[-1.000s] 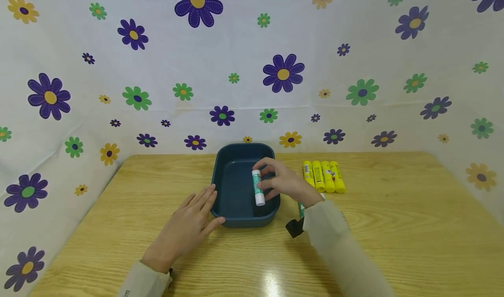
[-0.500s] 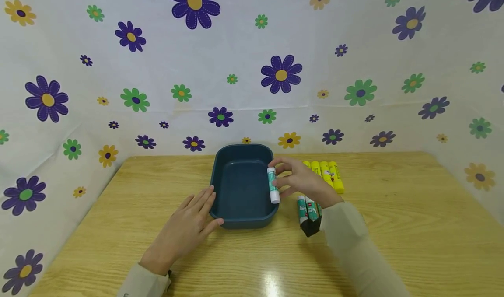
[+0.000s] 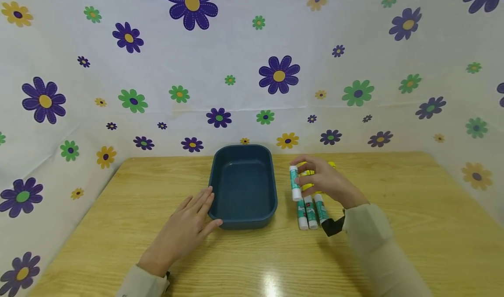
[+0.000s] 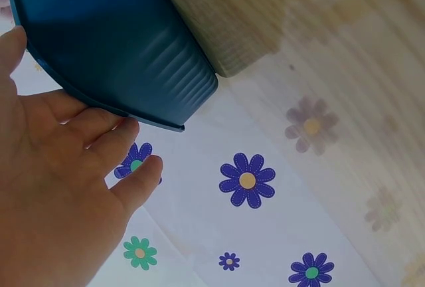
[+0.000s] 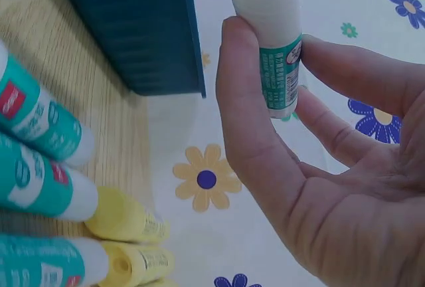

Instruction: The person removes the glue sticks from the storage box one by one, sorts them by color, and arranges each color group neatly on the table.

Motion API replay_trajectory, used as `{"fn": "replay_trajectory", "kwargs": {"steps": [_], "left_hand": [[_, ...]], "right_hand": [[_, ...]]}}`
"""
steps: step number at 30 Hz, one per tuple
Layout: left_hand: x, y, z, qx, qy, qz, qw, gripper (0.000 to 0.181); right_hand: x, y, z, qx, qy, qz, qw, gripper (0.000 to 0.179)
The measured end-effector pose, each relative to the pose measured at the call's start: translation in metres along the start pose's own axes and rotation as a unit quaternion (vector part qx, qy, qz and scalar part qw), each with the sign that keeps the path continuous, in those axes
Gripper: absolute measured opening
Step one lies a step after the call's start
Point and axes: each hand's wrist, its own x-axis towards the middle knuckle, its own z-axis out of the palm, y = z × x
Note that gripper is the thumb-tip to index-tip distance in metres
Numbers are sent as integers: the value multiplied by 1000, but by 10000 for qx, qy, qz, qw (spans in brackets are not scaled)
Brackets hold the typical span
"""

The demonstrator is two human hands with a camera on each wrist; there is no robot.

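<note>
A white and green glue stick [image 3: 295,184] is pinched between the thumb and fingers of my right hand [image 3: 328,182]. It hangs over the table, right of the dark blue bin [image 3: 244,224]. Below it lie 3 more green and white glue sticks [image 3: 311,214], side by side. In the right wrist view the held glue stick [image 5: 279,78] shows its printed label. My left hand [image 3: 179,231] rests its fingers on the bin's left rim. The left wrist view shows straight fingers of the left hand [image 4: 73,181] touching the rim of the bin [image 4: 119,41].
Yellow glue sticks [image 3: 307,179] lie behind the green ones, partly hidden by my right hand. The wooden table [image 3: 228,262] runs back to a white flowered cloth [image 3: 157,69]. A black band [image 3: 333,227] hangs at my right wrist.
My right hand has carried the glue stick rightward, from over the bin to above the green glue sticks. The left hand has kept its place on the bin's rim.
</note>
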Motion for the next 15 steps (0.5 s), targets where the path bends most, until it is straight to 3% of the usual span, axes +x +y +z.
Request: {"fn": "replay_trajectory", "kwargs": {"steps": [15], "left_hand": [[-1, -1, 0, -82, 14, 22, 10000, 70]], "right_hand": [[-15, 10, -14, -244, 111, 120, 9996, 47]]}}
